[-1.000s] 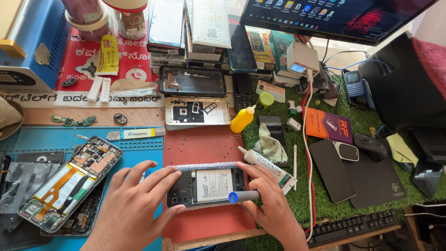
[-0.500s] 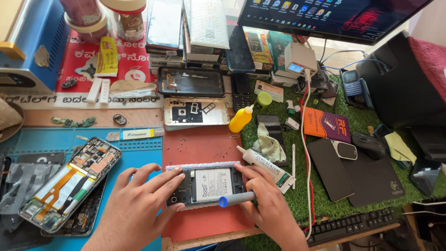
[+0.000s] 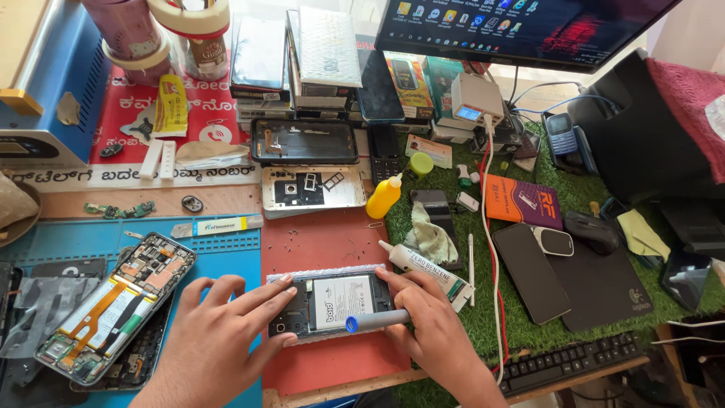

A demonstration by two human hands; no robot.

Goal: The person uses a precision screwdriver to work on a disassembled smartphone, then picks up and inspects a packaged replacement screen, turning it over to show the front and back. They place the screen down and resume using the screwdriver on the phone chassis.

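An opened phone (image 3: 332, 302) with its battery showing lies on a red mat (image 3: 325, 242). My left hand (image 3: 215, 332) rests fingers spread on the phone's left end, steadying it. My right hand (image 3: 430, 332) grips a grey screwdriver with a blue cap (image 3: 374, 322), held level across the phone's lower right part, with fingers also touching the phone's right edge.
A second dismantled phone (image 3: 113, 306) lies on the blue mat at left. A white tube (image 3: 427, 266), yellow squeeze bottle (image 3: 384, 196), back covers (image 3: 313, 187), several phones, a mouse (image 3: 593, 230), a keyboard (image 3: 566, 363) and a monitor (image 3: 521, 26) crowd the bench.
The screwdriver has shifted slightly left over the phone's lower edge. Both hands remain on the phone.
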